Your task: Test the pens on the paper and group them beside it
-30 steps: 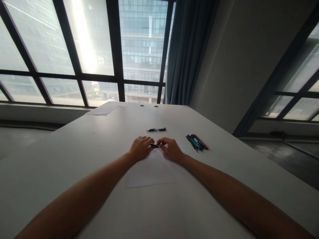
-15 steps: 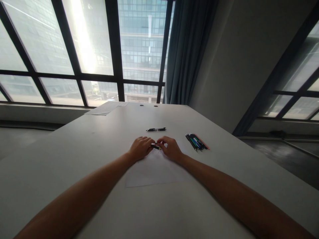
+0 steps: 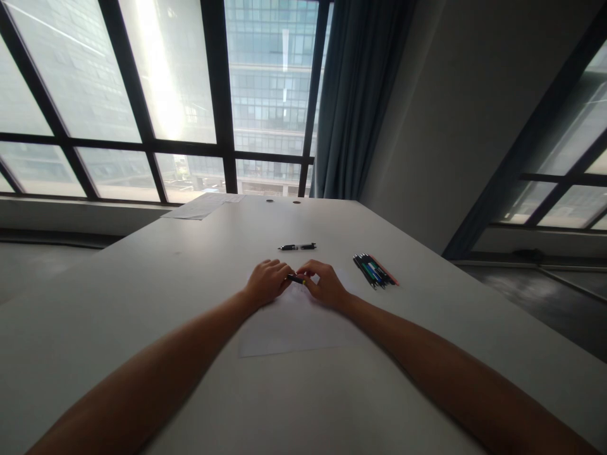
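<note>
Over a white sheet of paper (image 3: 289,332) my two hands meet, fingers closed. My left hand (image 3: 267,282) grips one end of a slim dark pen-like stick (image 3: 296,279), and that end is hidden in the fingers. At the stick's other end, a small yellow-green tip shows beside the fingertips of my right hand (image 3: 326,284), which pinch there. The stick is too small to name its exact kind. Just beyond my hands a black pen (image 3: 296,247) with a pale band lies crosswise on the table.
Right of my hands lies a bundle of several pens and pencils (image 3: 374,272), mostly dark, with blue, green and reddish ones. Papers (image 3: 196,206) rest at the far left of the white table (image 3: 199,404). Two round dark spots mark the far end, before a window and curtain (image 3: 353,107).
The stick has turned slightly between my fingers, so its yellow-green tip shows a little differently. My right fingers have shifted a touch; the pens and paper stay where they were.
</note>
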`<state>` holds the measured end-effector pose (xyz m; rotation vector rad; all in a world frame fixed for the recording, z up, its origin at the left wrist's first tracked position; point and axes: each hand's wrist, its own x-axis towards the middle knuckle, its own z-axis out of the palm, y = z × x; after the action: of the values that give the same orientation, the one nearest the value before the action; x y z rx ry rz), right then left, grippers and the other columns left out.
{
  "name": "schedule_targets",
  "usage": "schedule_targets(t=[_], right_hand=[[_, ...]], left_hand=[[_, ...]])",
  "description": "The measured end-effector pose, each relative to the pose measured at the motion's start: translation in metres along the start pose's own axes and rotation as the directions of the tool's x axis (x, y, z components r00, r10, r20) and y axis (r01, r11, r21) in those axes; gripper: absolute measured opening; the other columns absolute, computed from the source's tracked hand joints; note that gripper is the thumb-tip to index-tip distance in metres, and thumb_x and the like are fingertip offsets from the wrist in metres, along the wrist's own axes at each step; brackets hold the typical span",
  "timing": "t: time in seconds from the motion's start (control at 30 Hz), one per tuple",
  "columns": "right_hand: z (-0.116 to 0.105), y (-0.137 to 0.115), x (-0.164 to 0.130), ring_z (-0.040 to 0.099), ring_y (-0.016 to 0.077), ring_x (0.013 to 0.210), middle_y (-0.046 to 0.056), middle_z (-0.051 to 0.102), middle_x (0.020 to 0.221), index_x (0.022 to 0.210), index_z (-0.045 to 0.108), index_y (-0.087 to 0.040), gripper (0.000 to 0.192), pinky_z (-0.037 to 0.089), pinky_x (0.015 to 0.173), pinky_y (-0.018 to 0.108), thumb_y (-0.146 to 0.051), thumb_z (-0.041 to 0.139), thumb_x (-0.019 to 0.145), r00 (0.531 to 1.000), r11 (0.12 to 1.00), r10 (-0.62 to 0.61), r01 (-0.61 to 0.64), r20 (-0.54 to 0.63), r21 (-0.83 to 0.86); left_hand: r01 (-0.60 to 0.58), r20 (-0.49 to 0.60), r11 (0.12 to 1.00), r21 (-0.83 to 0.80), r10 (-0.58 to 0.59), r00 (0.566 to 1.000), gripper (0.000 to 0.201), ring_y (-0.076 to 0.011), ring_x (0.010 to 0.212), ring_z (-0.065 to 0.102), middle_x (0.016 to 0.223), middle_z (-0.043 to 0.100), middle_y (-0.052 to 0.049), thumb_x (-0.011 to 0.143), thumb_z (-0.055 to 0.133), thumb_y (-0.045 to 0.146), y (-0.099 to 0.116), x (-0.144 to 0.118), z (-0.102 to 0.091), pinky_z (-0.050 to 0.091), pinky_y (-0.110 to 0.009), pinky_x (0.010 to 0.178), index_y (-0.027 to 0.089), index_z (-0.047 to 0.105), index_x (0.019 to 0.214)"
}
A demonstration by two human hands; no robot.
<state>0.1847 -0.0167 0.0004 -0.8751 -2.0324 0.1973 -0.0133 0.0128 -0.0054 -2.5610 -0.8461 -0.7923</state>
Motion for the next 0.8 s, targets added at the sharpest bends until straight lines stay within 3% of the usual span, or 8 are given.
schedule_targets(t=[0.27, 0.8], right_hand=[[0.0045, 0.0068, 0.0, 0.057, 0.0135, 0.065, 0.003, 0.065, 0.076, 0.081, 0.067, -0.017, 0.011, 0.045, 0.063, 0.026, -0.024, 0.06, 0.086, 0.998, 0.998, 0.058, -0.058, 0.011, -0.004], [0.0024, 0.0047, 0.0012, 0.058, 0.0138, 0.067, 0.002, 0.065, 0.077, 0.081, 0.064, -0.018, 0.004, 0.046, 0.064, 0.026, -0.018, 0.06, 0.081, 0.992, 0.993, 0.121, -0.121, -0.037, 0.012]], left_hand=[[-0.055, -0.058, 0.998, 0.01, 0.055, 0.997, 0.022, -0.0167, 0.072, 0.057, 0.077, 0.066, -0.004, 0.096, 0.045, 0.029, -0.002, -0.0004, -0.0003, 0.039, -0.029, 0.066, 0.019, 0.064, 0.095], [-0.041, -0.034, 0.999, -0.019, 0.04, 0.999, 0.024, -0.0166, 0.076, 0.057, 0.083, 0.064, -0.004, 0.097, 0.04, 0.031, 0.0013, 0.0004, -0.0032, 0.04, -0.029, 0.068, 0.02, 0.062, 0.101]])
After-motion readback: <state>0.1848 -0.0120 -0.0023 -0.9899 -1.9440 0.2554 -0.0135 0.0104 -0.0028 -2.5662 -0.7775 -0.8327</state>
